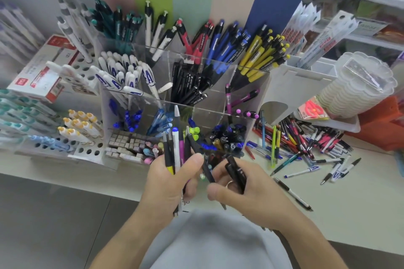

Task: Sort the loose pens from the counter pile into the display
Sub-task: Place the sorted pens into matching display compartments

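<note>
A clear acrylic display (pixel 220 65) with tiered compartments stands on the counter, holding pens grouped by colour: teal, white, red, blue, yellow, black. My left hand (pixel 172 183) grips a bundle of mixed pens (pixel 176 148), black, white, purple and yellow, held upright in front of the display. My right hand (pixel 242 192) holds black pens (pixel 235 170) beside that bundle, fingers curled round them. The loose pile of pens (pixel 306 144) lies on the counter to the right.
A white peg rack (pixel 87 150) with capped pens sits left of the display, a red and white box (pixel 43 72) behind it. Stacked clear plastic cups (pixel 358 85) and an orange box (pixel 380 124) stand at the right. A single black pen (pixel 293 194) lies near the counter edge.
</note>
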`<control>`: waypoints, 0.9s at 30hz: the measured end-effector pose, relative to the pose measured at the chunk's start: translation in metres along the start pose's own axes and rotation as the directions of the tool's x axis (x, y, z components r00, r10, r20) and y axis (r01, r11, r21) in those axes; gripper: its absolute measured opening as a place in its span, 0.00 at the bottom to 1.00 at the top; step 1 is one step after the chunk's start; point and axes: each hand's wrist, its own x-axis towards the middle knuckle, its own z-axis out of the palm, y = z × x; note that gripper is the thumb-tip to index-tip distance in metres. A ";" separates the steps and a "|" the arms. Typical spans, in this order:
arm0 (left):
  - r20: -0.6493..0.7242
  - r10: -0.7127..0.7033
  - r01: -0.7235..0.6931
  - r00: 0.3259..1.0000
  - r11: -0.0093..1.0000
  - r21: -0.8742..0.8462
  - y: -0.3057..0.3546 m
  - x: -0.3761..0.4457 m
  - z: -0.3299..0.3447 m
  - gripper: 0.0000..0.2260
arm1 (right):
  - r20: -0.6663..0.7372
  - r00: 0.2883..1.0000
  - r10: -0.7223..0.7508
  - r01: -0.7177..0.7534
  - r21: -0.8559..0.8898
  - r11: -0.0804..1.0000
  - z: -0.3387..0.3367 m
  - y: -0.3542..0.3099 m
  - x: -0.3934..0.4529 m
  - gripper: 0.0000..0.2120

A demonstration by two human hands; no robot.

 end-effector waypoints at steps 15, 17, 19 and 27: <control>0.143 -0.201 0.184 0.969 0.975 0.125 0.007 -0.004 0.000 0.31 | -0.426 0.899 -0.106 0.382 0.643 0.664 0.013 -0.030 0.045 0.17; 0.165 -0.179 0.159 0.970 0.979 0.127 0.011 -0.003 -0.003 0.24 | -0.505 0.854 -0.127 0.346 0.367 0.863 0.012 -0.029 0.046 0.17; 0.139 -0.138 0.124 0.981 0.986 0.109 0.012 0.000 -0.009 0.18 | -0.479 0.855 -0.200 0.318 0.178 0.931 0.006 -0.032 0.045 0.17; -0.036 0.013 -0.013 0.999 1.000 -0.014 0.031 0.018 -0.032 0.13 | -0.393 0.849 -0.352 0.450 0.193 0.872 -0.023 -0.075 0.052 0.07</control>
